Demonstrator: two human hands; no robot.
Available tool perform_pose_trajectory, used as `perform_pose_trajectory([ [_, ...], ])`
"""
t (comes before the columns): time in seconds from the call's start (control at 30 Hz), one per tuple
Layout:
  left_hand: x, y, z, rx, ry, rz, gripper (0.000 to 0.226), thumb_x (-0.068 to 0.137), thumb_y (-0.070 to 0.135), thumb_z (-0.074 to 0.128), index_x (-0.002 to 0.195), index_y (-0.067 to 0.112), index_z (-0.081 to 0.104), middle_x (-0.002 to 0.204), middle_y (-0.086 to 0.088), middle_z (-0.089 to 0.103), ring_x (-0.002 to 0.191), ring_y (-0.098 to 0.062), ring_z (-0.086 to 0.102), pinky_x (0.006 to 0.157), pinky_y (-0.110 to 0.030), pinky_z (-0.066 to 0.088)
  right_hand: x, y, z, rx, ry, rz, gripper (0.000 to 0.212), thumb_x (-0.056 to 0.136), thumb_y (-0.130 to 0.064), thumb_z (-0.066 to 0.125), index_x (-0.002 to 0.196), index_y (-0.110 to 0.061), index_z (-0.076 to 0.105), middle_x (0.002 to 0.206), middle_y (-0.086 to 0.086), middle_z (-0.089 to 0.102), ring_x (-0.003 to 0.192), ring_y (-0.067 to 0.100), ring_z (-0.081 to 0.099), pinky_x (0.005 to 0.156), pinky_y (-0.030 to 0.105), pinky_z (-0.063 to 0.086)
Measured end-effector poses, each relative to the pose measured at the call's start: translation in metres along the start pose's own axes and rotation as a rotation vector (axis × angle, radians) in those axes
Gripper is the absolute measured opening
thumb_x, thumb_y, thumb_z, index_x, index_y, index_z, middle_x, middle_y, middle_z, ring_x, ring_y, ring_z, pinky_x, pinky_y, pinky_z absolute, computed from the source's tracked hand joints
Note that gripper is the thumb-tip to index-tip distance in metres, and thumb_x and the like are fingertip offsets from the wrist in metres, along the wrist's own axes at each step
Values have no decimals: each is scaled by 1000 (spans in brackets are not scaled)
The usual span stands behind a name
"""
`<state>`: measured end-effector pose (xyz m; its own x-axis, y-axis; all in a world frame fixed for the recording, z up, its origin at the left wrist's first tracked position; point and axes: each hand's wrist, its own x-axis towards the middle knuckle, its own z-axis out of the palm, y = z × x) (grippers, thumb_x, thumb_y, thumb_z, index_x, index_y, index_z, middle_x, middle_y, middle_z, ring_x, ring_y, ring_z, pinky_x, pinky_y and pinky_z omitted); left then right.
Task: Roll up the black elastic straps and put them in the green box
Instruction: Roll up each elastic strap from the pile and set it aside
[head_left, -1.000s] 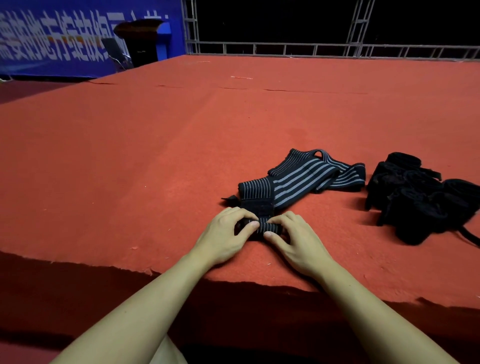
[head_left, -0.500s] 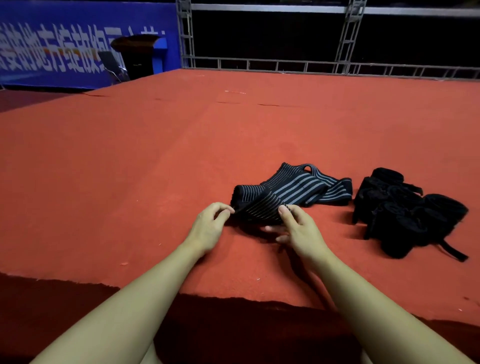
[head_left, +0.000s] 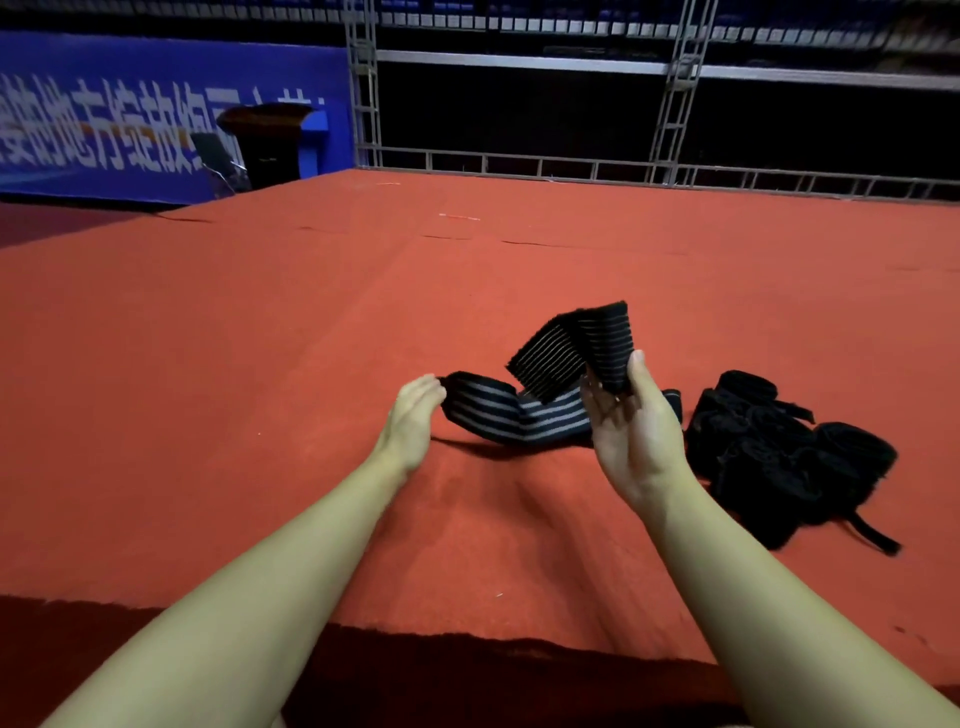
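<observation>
A black elastic strap with grey stripes (head_left: 519, 413) stretches between my two hands above the red carpet. My right hand (head_left: 631, 431) is raised palm up, and its thumb and fingers pinch a folded end of the strap that stands up in the air. My left hand (head_left: 413, 415) holds the strap's other end low over the carpet, fingers curled round it. A pile of rolled black straps (head_left: 784, 457) lies on the carpet just right of my right hand. No green box is in view.
The red carpeted platform (head_left: 208, 389) spreads wide to the left and far ahead; its front edge runs under my forearms. A metal truss railing (head_left: 670, 171) lines the far edge. A blue banner (head_left: 104, 124) and a dark lectern (head_left: 270, 140) stand beyond the left corner.
Both hands left the carpet where they pressed the strap's end. My right hand lifted a folded end up and to the right; my left hand drew the other end out leftward, unfolding the strap.
</observation>
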<state>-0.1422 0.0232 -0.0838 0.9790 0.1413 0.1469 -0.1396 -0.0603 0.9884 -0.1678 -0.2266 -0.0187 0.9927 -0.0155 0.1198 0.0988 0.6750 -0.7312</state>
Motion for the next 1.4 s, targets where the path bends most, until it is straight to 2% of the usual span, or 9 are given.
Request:
perform_pose_trajectory([
  [0.1,10,17,0,25,-63,-26,89,86,43,65,160,10,27,169,-9,22,153,-18,26,128,-42,18,-8,5,-1,-138,-112,-38,30,103,-26,53,102,-16,80,110,-1,76,103,8,69,96,24,53],
  [0.2,10,19,1,254,-52,12,65,99,41,59,155,13,41,171,-10,-5,157,-21,10,126,-30,6,-20,23,-14,-473,-256,-58,47,92,-41,70,125,-8,71,135,1,68,130,11,59,112,29,42],
  [0.3,-8,9,-4,379,-60,82,42,106,34,50,144,15,56,160,-12,32,150,-20,30,118,-20,15,-36,41,-37,-964,-452,-14,21,99,-35,65,95,-17,77,148,-6,56,136,-1,50,120,31,35],
  [0.37,-32,5,-6,396,-89,193,39,102,39,50,131,17,63,138,-6,57,131,-8,49,116,-20,30,-46,52,-51,-1198,-554,20,26,100,-33,65,76,-28,71,151,-12,52,136,-8,47,120,32,32],
  [0.47,-71,-8,-4,450,-184,293,39,94,49,50,113,21,69,120,4,65,113,-2,59,94,-14,45,-56,60,-66,-1361,-654,15,26,100,-36,65,75,-30,69,155,-17,46,141,-8,39,120,30,30],
  [0.73,-123,-30,9,767,-394,541,19,99,43,58,104,26,64,101,14,55,98,-9,53,90,-32,45,-70,64,-86,-1514,-706,-87,18,94,-57,61,83,-44,66,155,-28,39,154,0,13,120,34,16],
  [0.87,-128,-32,11,856,-429,610,21,100,39,56,110,22,62,103,13,54,96,-8,49,89,-28,44,-75,68,-91,-1541,-630,-185,41,86,-73,50,85,-38,71,131,-33,49,137,-1,26,114,36,23],
  [1.2,-123,-31,14,846,-450,520,18,104,34,48,117,26,57,109,17,59,100,-5,50,94,-24,40,-80,71,-90,-1466,-592,-332,18,92,-53,61,97,-36,63,95,-17,58,104,10,49,89,24,42],
  [1.4,-126,-33,13,866,-384,581,14,103,39,54,108,29,62,110,17,49,102,-6,48,93,-29,45,-77,73,-93,-1465,-559,-361,31,90,-63,59,97,-35,71,117,-24,59,120,3,47,103,21,37],
])
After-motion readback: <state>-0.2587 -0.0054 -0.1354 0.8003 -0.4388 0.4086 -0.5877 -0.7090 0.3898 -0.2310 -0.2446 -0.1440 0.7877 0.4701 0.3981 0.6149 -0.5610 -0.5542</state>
